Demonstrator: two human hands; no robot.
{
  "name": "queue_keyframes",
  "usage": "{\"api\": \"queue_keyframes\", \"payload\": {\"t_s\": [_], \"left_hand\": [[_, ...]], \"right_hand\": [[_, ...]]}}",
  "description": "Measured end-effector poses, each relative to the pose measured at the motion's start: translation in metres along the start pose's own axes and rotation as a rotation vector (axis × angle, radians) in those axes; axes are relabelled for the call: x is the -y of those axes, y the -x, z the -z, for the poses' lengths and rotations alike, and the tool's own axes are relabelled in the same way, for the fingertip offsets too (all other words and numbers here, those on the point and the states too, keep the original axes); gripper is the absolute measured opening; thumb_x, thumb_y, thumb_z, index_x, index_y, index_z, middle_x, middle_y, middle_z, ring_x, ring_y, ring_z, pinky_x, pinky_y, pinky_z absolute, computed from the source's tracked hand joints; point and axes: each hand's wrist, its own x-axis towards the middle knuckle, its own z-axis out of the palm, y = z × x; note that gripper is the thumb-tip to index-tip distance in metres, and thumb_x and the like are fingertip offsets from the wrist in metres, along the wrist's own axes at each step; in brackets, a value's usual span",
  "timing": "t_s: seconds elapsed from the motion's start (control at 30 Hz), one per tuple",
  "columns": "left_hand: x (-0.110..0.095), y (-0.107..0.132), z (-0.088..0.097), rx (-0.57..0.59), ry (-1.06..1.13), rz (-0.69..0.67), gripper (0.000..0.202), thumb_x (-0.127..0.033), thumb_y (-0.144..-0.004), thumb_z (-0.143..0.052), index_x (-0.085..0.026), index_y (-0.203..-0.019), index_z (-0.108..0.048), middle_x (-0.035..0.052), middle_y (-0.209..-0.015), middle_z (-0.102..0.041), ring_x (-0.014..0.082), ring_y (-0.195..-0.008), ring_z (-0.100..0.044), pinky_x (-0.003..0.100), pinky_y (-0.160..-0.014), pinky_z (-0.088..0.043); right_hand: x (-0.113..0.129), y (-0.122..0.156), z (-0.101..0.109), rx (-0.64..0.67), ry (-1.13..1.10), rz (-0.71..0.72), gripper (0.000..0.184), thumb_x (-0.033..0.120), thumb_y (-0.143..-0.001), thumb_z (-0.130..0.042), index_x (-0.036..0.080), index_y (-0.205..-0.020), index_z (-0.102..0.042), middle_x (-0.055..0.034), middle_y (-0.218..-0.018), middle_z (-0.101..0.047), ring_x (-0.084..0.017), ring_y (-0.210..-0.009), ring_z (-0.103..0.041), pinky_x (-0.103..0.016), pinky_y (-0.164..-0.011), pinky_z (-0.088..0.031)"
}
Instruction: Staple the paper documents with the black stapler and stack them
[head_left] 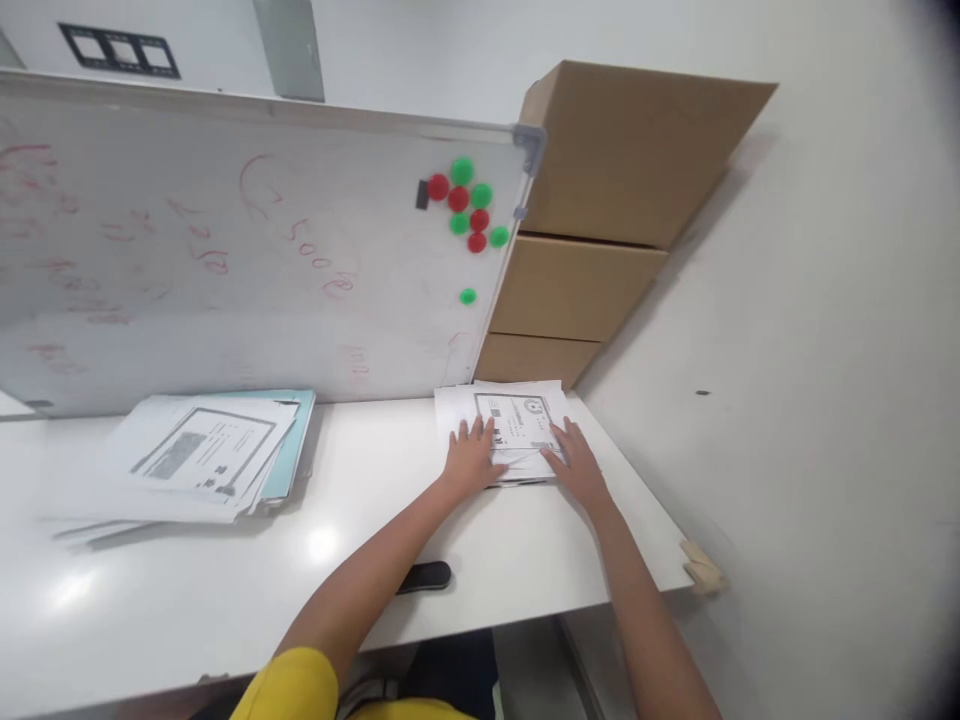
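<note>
A stack of printed papers (521, 412) lies at the back right of the white table, by the foot of the whiteboard and the boxes. My left hand (472, 460) rests on the stack's left side, fingers spread. On the right side of the same stack lies my right hand (576, 462), its fingers stretched out over the sheets. The top sheet carries a dark printed frame and a round emblem. Some sheet edges stick out unevenly between my hands. Under my left forearm, a black object with a rounded end (429, 576) is partly hidden.
A whiteboard (375, 340) with red writing and round magnets (478, 219) leans behind the table (525, 560). Stacked cardboard boxes (577, 290) stand at its right, next to the wall. Another pile of papers (217, 450) with a light-blue folder (289, 465) sits at left.
</note>
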Motion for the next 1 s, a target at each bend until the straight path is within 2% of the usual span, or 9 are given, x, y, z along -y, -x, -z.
{"api": "queue_keyframes", "payload": {"t_s": [0.17, 0.3, 0.4, 0.57, 0.63, 0.73, 0.8, 0.93, 1.0], "left_hand": [[0.001, 0.005, 0.0, -0.042, 0.012, -0.054, 0.063, -0.029, -0.085, -0.05, -0.019, -0.144, -0.028, 0.013, -0.152, -0.028, 0.034, -0.138, -0.028, 0.052, -0.107, -0.032], [0.023, 0.034, 0.028, -0.138, 0.01, -0.102, 0.051, -0.019, -0.089, -0.04, -0.016, -0.139, -0.036, 0.0135, -0.148, -0.036, 0.0267, -0.136, -0.035, 0.046, -0.108, -0.033], [0.075, 0.09, 0.073, -0.324, -0.015, -0.103, 0.046, -0.026, -0.091, -0.037, -0.018, -0.136, -0.041, 0.0096, -0.141, -0.047, 0.0217, -0.132, -0.041, 0.041, -0.11, -0.032], [0.182, 0.202, 0.134, -0.439, -0.395, 0.563, 0.069, -0.039, -0.08, -0.053, -0.002, -0.136, -0.038, 0.0271, -0.142, -0.039, 0.0442, -0.132, -0.034, 0.06, -0.101, -0.031], [0.201, 0.228, 0.137, -0.379, -0.472, 0.569, 0.061, -0.035, -0.083, -0.05, 0.001, -0.132, -0.043, 0.0286, -0.137, -0.045, 0.0435, -0.128, -0.04, 0.055, -0.095, -0.039], [0.193, 0.243, 0.124, -0.364, -0.518, 0.402, 0.038, -0.016, -0.086, -0.039, -0.006, -0.118, -0.057, 0.0214, -0.12, -0.062, 0.0346, -0.111, -0.058, 0.044, -0.083, -0.048], [0.17, 0.244, 0.112, -0.465, -0.538, 0.308, 0.037, -0.008, -0.086, -0.035, -0.009, -0.112, -0.061, 0.0172, -0.111, -0.067, 0.0297, -0.101, -0.064, 0.039, -0.078, -0.049], [0.097, 0.239, 0.089, -0.746, -0.499, 0.084, 0.041, 0.0, -0.084, -0.035, -0.01, -0.117, -0.059, 0.0127, -0.108, -0.07, 0.0238, -0.099, -0.066, 0.034, -0.079, -0.049], [0.055, 0.238, 0.078, -0.766, -0.426, -0.026, 0.044, 0.0, -0.084, -0.037, -0.009, -0.124, -0.054, 0.0135, -0.116, -0.066, 0.0241, -0.106, -0.063, 0.034, -0.082, -0.048]], "right_hand": [[0.016, 0.024, -0.012, -0.087, 0.055, 0.038, 0.058, 0.054, -0.089, -0.039, 0.016, -0.132, -0.049, -0.0155, -0.152, -0.031, -0.032, -0.143, -0.017, -0.056, -0.11, -0.022], [0.054, 0.054, -0.005, -0.178, 0.048, 0.027, 0.054, 0.048, -0.092, -0.037, 0.013, -0.131, -0.05, -0.0175, -0.152, -0.03, -0.032, -0.143, -0.015, -0.058, -0.11, -0.018], [0.084, 0.099, 0.002, -0.285, -0.073, -0.008, 0.048, 0.044, -0.092, -0.041, 0.014, -0.127, -0.054, -0.0171, -0.148, -0.038, -0.03, -0.14, -0.024, -0.053, -0.111, -0.022], [0.124, 0.179, -0.002, -0.389, -0.36, -0.377, 0.039, 0.041, -0.09, -0.047, 0.017, -0.117, -0.061, -0.0153, -0.129, -0.057, -0.029, -0.123, -0.049, -0.048, -0.102, -0.037], [0.14, 0.191, -0.005, -0.406, -0.425, -0.458, 0.039, 0.041, -0.089, -0.048, 0.017, -0.115, -0.061, -0.0147, -0.124, -0.06, -0.029, -0.118, -0.052, -0.047, -0.1, -0.039], [0.17, 0.186, -0.003, -0.399, -0.475, -0.418, 0.037, 0.041, -0.089, -0.048, 0.017, -0.111, -0.064, -0.0135, -0.119, -0.063, -0.028, -0.115, -0.054, -0.045, -0.099, -0.04], [0.197, 0.177, 0.0, -0.326, -0.52, -0.366, 0.034, 0.042, -0.088, -0.049, 0.018, -0.104, -0.067, -0.0121, -0.112, -0.066, -0.028, -0.11, -0.057, -0.044, -0.096, -0.042], [0.259, 0.161, -0.01, 0.153, -0.806, -0.344, 0.035, 0.044, -0.084, -0.057, 0.022, -0.108, -0.068, -0.0087, -0.106, -0.07, -0.025, -0.095, -0.064, -0.04, -0.087, -0.049], [0.286, 0.156, -0.023, 0.33, -0.997, -0.348, 0.046, 0.046, -0.08, -0.063, 0.024, -0.12, -0.063, -0.0079, -0.113, -0.068, -0.025, -0.097, -0.064, -0.04, -0.089, -0.048]]}}
